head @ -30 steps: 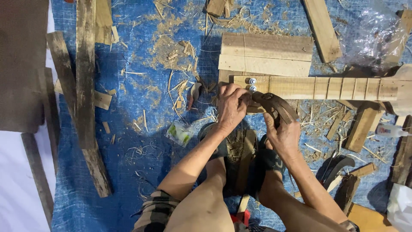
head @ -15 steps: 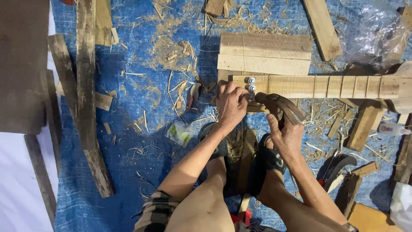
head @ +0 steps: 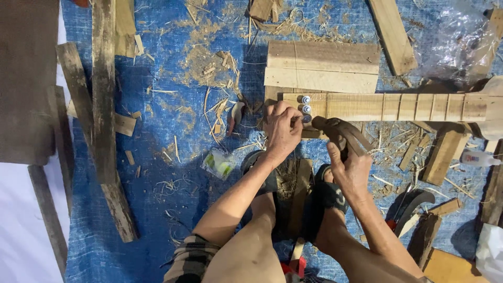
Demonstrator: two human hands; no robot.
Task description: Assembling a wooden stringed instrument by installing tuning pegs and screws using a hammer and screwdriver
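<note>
Lying flat, fretted wooden neck (head: 398, 106)

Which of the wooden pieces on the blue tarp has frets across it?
The long pale neck running right from the left hand, crossed by evenly spaced frets; the plain block above and the dark plank at left have none.

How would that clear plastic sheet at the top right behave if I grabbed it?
The clear plastic sheet looks crumpled and thin, so it is probably floppy and very light. Its glossy wrinkles suggest that it may be slippery. It lies loosely over wood scraps, so it would likely lift freely.
</note>
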